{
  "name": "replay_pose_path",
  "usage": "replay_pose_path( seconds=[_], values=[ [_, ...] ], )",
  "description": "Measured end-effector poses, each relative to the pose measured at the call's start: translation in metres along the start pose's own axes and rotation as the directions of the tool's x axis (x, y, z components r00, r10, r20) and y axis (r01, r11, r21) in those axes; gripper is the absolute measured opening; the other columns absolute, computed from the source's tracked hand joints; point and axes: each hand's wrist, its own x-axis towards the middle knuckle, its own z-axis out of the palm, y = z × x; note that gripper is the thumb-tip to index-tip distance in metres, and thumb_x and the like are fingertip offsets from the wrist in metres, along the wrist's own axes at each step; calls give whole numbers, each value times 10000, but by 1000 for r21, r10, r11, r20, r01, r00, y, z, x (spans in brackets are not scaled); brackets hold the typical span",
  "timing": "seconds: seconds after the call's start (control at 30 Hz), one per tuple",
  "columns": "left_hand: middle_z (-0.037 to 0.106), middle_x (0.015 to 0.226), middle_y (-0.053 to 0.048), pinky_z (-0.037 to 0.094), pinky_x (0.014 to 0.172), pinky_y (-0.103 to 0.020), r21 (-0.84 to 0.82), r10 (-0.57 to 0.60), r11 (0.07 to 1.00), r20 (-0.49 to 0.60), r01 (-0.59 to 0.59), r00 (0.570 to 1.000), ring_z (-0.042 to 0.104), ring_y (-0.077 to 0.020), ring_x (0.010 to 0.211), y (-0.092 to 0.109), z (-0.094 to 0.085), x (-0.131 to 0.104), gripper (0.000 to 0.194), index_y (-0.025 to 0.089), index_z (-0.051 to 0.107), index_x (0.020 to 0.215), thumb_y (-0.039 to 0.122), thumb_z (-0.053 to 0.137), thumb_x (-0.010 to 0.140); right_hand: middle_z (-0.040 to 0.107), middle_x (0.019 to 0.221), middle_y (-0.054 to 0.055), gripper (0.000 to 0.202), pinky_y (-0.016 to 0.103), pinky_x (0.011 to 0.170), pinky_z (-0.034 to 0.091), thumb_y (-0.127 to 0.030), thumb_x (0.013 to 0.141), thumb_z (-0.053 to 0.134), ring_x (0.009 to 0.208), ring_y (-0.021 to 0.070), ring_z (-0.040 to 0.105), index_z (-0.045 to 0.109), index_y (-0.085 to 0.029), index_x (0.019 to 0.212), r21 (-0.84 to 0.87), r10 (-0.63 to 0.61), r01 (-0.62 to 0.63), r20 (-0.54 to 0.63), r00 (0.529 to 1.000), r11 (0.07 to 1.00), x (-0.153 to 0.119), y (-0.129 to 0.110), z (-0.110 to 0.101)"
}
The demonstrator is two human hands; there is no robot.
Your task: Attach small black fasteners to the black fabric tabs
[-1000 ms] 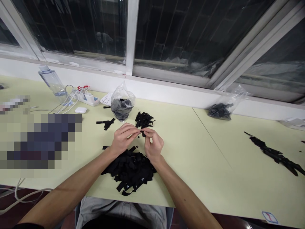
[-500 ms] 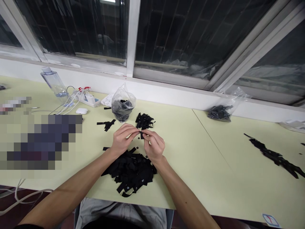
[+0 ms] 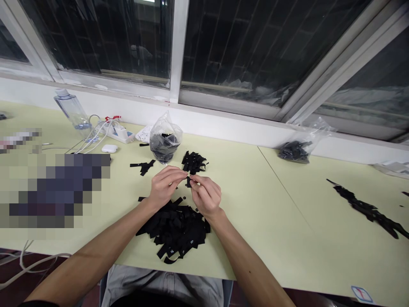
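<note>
My left hand (image 3: 163,186) and my right hand (image 3: 207,195) meet fingertip to fingertip above the table. Between them is a short black fabric strip (image 3: 188,183), pinched near its upper end and hanging down. Fingers partly cover it, so I cannot see whether anything else is held there. Under the wrists lies a big loose pile of black fabric strips (image 3: 175,230), a few with small white marks. Small black rings (image 3: 184,198) are scattered between the hands and this pile. Just beyond my fingertips sits a smaller heap of black strips (image 3: 194,162).
Behind the hands stands a clear bag (image 3: 165,145) of black pieces; another bag (image 3: 295,151) lies farther right. Dark strips (image 3: 367,207) stretch across the right side. To the left are a plastic bottle (image 3: 73,111), a power strip (image 3: 119,133) with cables and a white case (image 3: 109,149).
The black strip between my fingertips has shifted slightly left and shows a little more. My right fingers have moved slightly; everything else on the table looks the same.
</note>
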Motion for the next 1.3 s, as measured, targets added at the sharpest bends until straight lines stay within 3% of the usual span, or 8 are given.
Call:
replay_pose_path(
  seconds=[0.63,0.93,1.13,1.3],
  values=[
    [757,1029,-64,601,796,-394,5,119,993,25,-120,993,689,-210,975,-1,-2,-3,260,228,710,1070,68,634,880,753,980,52,189,329,643,603,-60,851,655,797,187,714,645,-249,859,33,-31,31,3,1000,999,3,1,-4],
    [757,1004,-59,599,797,-385,2,107,994,41,-107,993,687,-201,950,0,-2,0,252,223,708,1062,69,651,870,746,917,52,214,342,669,610,-52,850,627,816,197,714,646,-259,904,26,-21,20,20,1000,999,1,1,-4],
    [754,920,-53,595,765,-363,-4,28,1000,63,-27,998,688,-194,899,-3,-1,0,181,212,714,1036,125,637,896,723,893,60,399,344,650,579,-24,866,517,791,195,684,641,-253,1168,61,154,-157,55,987,986,1,-1,0],
    [747,917,-55,585,760,-358,-6,-4,1000,67,5,998,676,-188,878,-5,0,-1,177,210,714,1017,111,638,891,694,966,72,372,377,745,592,-22,866,465,886,199,671,706,-251,1034,178,291,-301,82,953,937,3,-4,2]
  ],
)
